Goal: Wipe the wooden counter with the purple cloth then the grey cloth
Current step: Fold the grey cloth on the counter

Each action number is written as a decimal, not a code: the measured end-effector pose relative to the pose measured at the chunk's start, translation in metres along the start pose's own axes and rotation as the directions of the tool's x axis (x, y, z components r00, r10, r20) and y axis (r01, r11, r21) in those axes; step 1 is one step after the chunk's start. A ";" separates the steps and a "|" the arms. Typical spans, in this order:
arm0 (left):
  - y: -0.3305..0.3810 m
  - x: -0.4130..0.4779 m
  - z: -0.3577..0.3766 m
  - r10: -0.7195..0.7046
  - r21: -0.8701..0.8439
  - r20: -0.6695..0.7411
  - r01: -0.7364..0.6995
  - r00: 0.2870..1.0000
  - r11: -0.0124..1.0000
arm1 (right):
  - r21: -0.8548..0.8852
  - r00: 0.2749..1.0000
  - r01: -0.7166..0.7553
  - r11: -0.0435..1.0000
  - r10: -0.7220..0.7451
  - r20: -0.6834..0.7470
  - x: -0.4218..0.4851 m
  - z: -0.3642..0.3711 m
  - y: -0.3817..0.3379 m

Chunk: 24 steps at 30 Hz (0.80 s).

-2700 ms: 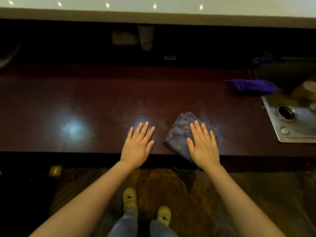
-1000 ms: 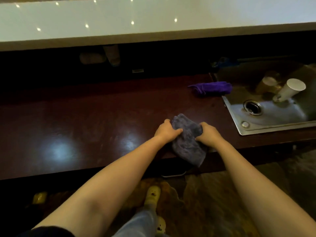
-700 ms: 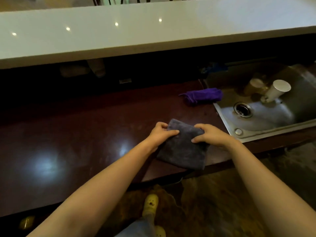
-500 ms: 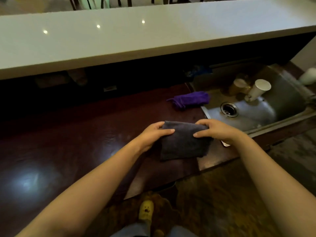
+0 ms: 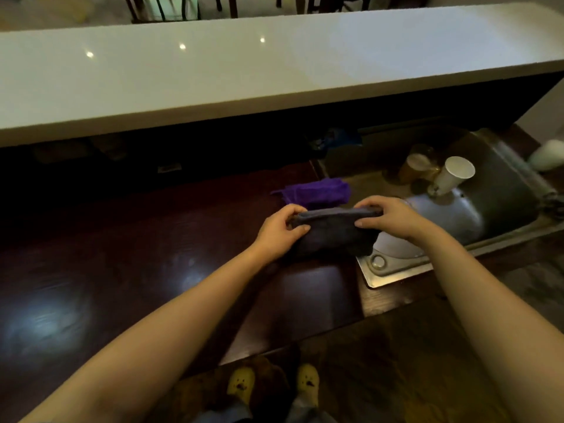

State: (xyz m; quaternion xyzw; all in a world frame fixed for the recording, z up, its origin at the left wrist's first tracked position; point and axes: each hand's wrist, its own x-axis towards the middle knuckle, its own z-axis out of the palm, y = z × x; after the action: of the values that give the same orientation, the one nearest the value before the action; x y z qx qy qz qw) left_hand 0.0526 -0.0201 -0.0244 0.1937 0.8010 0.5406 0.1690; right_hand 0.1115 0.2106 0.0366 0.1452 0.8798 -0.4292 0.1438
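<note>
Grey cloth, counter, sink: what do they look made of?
Grey cloth: soft fabric with a matte nap, probably microfibre; it sags between the left hand and right hand.
Counter: dark reddish wood or veneer with a glossy finish; faint grain, and it mirrors the ceiling lights.
Sink: brushed metal, probably stainless steel; grey sheen, thin pressed rim.
</note>
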 end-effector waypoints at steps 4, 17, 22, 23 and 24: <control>-0.020 0.001 0.026 -0.153 0.039 -0.216 0.166 0.964 0.985 | -0.154 0.989 -0.035 0.987 0.013 -0.145 0.023 0.023 0.027; -0.018 -0.030 0.050 -0.221 0.190 -0.290 0.282 0.931 0.941 | -0.711 0.914 0.356 0.607 -0.384 0.130 0.030 0.068 0.033; -0.019 -0.028 0.047 -0.294 0.263 -0.221 0.347 0.930 0.900 | -0.720 0.950 0.304 0.624 -0.255 0.180 0.030 0.072 0.034; -0.014 -0.030 0.043 -0.295 0.261 -0.192 0.339 0.936 0.904 | -0.731 0.955 0.294 0.616 -0.213 0.205 0.032 0.071 0.029; -0.014 -0.031 0.039 -0.294 0.256 -0.180 0.333 0.939 0.908 | -0.738 0.957 0.288 0.610 -0.165 0.237 0.036 0.069 0.022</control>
State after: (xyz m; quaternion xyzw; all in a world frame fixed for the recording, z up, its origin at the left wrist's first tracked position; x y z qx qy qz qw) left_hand 0.0969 -0.0088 -0.0494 0.0468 0.9002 0.3985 0.1689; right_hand 0.0961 0.1732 -0.0337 -0.0736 0.9763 -0.0407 0.1996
